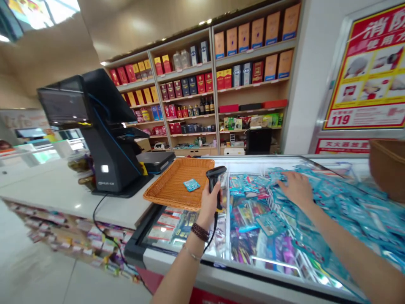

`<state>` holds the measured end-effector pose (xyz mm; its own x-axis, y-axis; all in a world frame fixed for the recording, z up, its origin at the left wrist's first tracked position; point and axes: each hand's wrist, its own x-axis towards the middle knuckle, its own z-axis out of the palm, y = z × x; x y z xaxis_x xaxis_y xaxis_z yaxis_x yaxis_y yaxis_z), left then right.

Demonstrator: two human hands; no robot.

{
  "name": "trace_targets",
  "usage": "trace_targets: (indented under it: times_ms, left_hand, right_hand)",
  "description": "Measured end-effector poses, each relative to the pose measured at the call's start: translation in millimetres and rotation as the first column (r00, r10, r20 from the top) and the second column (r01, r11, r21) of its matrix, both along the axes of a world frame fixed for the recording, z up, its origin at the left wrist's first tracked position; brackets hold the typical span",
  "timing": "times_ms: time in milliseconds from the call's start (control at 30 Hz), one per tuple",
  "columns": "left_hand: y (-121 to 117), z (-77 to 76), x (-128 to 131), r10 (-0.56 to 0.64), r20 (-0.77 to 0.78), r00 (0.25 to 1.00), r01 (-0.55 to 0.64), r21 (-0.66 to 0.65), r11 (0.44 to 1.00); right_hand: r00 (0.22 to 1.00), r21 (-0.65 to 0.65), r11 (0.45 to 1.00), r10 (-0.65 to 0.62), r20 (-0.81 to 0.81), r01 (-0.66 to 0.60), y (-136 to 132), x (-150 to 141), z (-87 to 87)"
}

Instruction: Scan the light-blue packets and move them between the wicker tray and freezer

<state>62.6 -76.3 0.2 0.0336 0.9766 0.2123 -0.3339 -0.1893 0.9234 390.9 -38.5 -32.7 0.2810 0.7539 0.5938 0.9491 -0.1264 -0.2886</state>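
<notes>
Your left hand (209, 205) clenches a barcode scanner (215, 179); your right hand (295, 188) lies open on blue packets (348, 198).
A wicker tray (164, 185) holding one blue packet (191, 185) sits just left of the scanner.

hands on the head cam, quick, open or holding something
Left hand: closed, holding a black handheld barcode scanner.
Right hand: open, fingers spread over blue packets.

The red-and-yellow poster (367, 71) reads 消防 and 使用方 at top; "119" (340, 120) stands at lower left; the red sign (342, 146) beneath reads 灭火器.
</notes>
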Motion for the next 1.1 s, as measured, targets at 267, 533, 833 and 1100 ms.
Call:
trace_targets:
  times_ms: [267, 533, 833, 1100]
  left_hand:
    - [22, -34.5, 59, -0.114, -0.065, 0.991, 0.113, -0.018, 0.993]
    - [32, -60.8, 58, -0.093, -0.111, 0.989, 0.089, -0.042, 0.995]
    - [33, -69.3, 59, -0.061, -0.110, 0.992, 0.055, -0.054, 0.997]
    - [35, -72.0, 56, -0.045, -0.072, 0.996, 0.037, -0.107, 0.994]
  right_hand:
    - [0.956, -0.099, 0.960, -0.243, 0.164, 0.261, -3, -18, -8.7]
    - [0.977, -0.057, 0.980, -0.185, 0.104, 0.192, 12, -18, -16.1]
    - [0.987, -0.183, 0.979, -0.068, 0.147, 0.095, 33, -41, -5.2]
    - [0.994, -0.289, 0.951, -0.098, 0.056, 0.110, 71, -59, -15.1]
